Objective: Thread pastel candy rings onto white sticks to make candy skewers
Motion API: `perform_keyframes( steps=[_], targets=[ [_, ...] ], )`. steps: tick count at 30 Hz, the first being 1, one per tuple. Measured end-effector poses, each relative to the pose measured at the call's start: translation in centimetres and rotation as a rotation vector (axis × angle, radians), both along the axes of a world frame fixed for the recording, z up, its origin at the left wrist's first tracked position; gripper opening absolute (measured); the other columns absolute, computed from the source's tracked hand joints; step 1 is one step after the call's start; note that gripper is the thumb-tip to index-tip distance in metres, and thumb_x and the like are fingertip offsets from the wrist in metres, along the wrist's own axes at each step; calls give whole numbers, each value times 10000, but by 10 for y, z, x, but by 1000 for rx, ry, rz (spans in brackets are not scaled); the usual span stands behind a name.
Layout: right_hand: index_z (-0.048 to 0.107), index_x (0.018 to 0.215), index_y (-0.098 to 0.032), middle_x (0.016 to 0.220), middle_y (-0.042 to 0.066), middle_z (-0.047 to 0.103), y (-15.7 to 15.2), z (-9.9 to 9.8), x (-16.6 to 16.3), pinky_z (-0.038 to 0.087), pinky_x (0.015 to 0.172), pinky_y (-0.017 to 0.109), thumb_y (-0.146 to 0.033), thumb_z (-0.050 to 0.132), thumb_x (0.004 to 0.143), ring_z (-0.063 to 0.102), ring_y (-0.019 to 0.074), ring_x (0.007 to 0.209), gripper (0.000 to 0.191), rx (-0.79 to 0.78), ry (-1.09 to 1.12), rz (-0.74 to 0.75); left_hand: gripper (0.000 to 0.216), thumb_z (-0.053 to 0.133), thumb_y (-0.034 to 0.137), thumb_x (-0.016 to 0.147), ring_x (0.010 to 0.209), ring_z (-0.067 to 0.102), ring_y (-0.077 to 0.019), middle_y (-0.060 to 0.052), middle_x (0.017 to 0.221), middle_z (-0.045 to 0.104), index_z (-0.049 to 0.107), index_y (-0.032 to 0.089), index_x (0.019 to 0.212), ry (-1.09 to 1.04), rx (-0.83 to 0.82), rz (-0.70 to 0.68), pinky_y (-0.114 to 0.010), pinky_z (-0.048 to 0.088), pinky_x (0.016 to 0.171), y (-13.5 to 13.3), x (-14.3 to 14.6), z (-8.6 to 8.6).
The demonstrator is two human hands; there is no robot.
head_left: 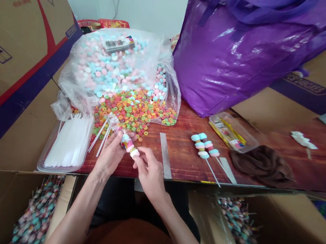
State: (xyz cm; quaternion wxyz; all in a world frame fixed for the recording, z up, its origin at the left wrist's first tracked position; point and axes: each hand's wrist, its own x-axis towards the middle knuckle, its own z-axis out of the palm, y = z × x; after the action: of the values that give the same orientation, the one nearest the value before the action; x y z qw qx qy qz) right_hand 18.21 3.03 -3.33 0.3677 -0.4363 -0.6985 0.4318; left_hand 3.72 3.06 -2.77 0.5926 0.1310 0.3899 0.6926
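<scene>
Between my hands is a candy skewer (pixel 129 146) with pale pink, white and greenish pieces, its upper part inside a clear printed wrapper (pixel 116 122). My left hand (pixel 112 153) wraps around the wrapped part from below. At the lower end, my right hand (pixel 150 169) pinches the skewer near the last white piece; its stick is hidden by my fingers. Loose ring candies (pixel 128 109) in orange, green and red lie just beyond my hands. Several white sticks (pixel 104 140) lie beside my left hand. To the right, finished-looking candy skewers (pixel 204 147) rest on the table.
A clear tub of white sticks (pixel 68 141) stands at left. Behind are a plastic bag of pastel candies (pixel 98 65) and a large purple bag (pixel 219 57). A plastic tray (pixel 250 143) and brown cloth (pixel 262 165) lie right. Boxes of skewers (pixel 38 213) sit below the table edge.
</scene>
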Motion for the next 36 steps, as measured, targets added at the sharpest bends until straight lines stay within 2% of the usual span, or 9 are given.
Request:
perform_keyframes(
  steps=[3, 7, 10, 13, 17, 21, 28, 33, 36],
  targets=[
    [571, 1244, -199, 820, 25, 713, 0, 2, 1, 534, 677, 265, -257, 457, 1008, 686, 176, 679, 268, 57, -12, 60, 314, 833, 345, 762, 851, 701, -200, -55, 871, 716, 672, 144, 943, -1, -5, 30, -320, 559, 807, 6, 1, -1],
    [562, 1332, -198, 1071, 108, 725, -1, 2, -4, 550, 770, 328, -301, 550, 985, 717, 253, 875, 361, 247, -264, -3, 324, 827, 383, 765, 796, 702, -189, -37, 847, 710, 648, 165, 926, 17, -37, 75, -299, 558, 738, 7, 10, -3],
    [589, 1295, -202, 1069, 104, 734, -2, 2, -9, 540, 709, 306, -299, 564, 983, 720, 255, 859, 327, 248, -359, -91, 303, 823, 366, 772, 793, 696, -157, -21, 877, 714, 660, 173, 940, 26, -26, 100, -274, 555, 762, 5, 14, -3],
    [620, 1214, -204, 1052, 83, 741, 0, 5, -11, 522, 711, 279, -290, 521, 998, 713, 228, 856, 253, 231, -287, -106, 280, 821, 335, 777, 824, 697, -145, -14, 908, 723, 672, 180, 956, 23, -16, 109, -261, 552, 803, 3, 15, -2],
    [657, 1069, -206, 857, 31, 721, 5, 8, -8, 484, 639, 248, -284, 544, 961, 677, 189, 721, 175, 137, -174, -93, 264, 821, 334, 778, 847, 707, -165, -26, 897, 733, 675, 176, 931, 15, -43, 103, -272, 556, 811, 3, 13, -1],
    [663, 964, -224, 717, -15, 665, 8, 8, -5, 445, 577, 231, -263, 560, 930, 637, 172, 639, 115, 37, -198, -108, 313, 835, 381, 756, 766, 693, -153, -25, 859, 726, 676, 167, 919, -4, -82, 79, -280, 562, 779, 3, 16, -1],
    [624, 1214, -152, 930, 108, 728, 1, -1, -20, 473, 623, 287, -237, 497, 957, 699, 244, 757, 299, 251, -461, -171, 312, 792, 441, 786, 776, 676, -148, -10, 822, 703, 687, 174, 909, 150, -96, 125, -250, 543, 761, -3, 31, -10],
    [605, 1168, -160, 956, 104, 719, 1, -2, -9, 471, 617, 281, -293, 519, 977, 697, 247, 797, 247, 259, -455, -88, 369, 762, 476, 814, 909, 711, -237, -89, 898, 731, 652, 142, 926, 37, -73, 105, -348, 555, 837, 1, 24, -10],
    [604, 1051, -171, 794, 53, 697, 1, -1, 11, 440, 594, 274, -281, 468, 1003, 671, 217, 692, 181, 242, -395, -43, 386, 759, 488, 818, 918, 719, -246, -89, 916, 733, 631, 153, 963, -14, -54, 135, -372, 559, 838, 4, 18, -8]
  ],
)
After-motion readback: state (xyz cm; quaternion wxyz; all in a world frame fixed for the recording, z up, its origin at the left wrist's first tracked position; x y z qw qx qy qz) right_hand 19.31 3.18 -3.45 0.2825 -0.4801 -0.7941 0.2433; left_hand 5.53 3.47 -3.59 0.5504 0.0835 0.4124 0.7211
